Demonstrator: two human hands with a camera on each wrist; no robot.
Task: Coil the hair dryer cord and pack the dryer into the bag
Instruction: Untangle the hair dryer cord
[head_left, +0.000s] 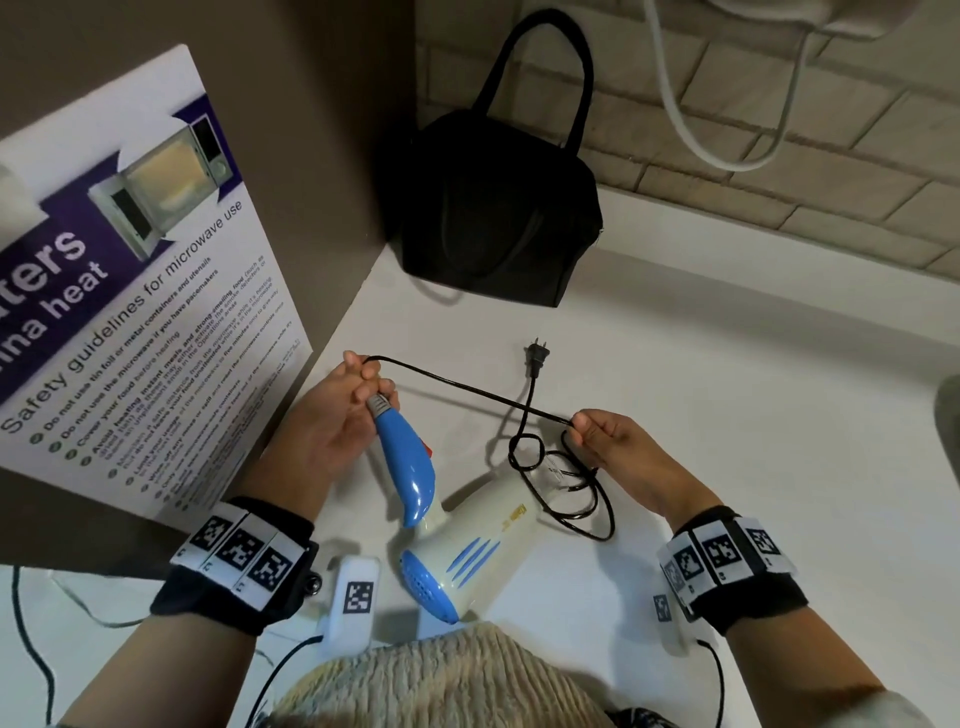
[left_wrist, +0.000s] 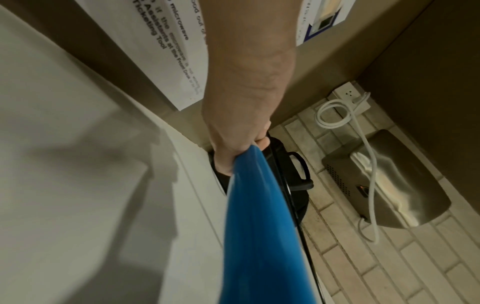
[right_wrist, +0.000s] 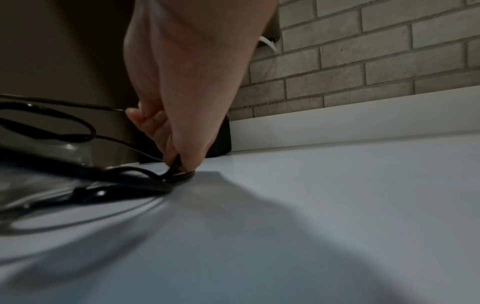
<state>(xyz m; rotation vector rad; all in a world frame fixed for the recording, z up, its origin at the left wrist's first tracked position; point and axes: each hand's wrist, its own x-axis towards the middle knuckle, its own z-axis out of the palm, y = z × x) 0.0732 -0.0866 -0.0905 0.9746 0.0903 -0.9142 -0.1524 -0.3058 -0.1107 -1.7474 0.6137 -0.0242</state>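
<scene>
A white hair dryer (head_left: 478, 540) with a blue handle (head_left: 408, 467) lies on the white counter (head_left: 727, 415). My left hand (head_left: 358, 387) grips the handle's grey end together with the black cord (head_left: 467, 389); in the left wrist view the handle (left_wrist: 249, 216) fills the middle under the left hand (left_wrist: 233, 142). The cord runs taut to my right hand (head_left: 587, 428), which pinches it. Loose loops of cord (head_left: 566, 483) lie beside the dryer, and the plug (head_left: 537, 356) rests on the counter. In the right wrist view my right hand (right_wrist: 176, 162) pinches the cord (right_wrist: 135, 176) low at the counter. A black bag (head_left: 498, 208) stands at the back, closed as far as I can see.
A microwave safety poster (head_left: 130, 291) leans on the left wall. A brick wall (head_left: 779, 145) runs behind the counter, with a white cable (head_left: 727, 156) hanging on it. A socket (left_wrist: 348, 94) and a metal appliance (left_wrist: 389, 185) are on that wall.
</scene>
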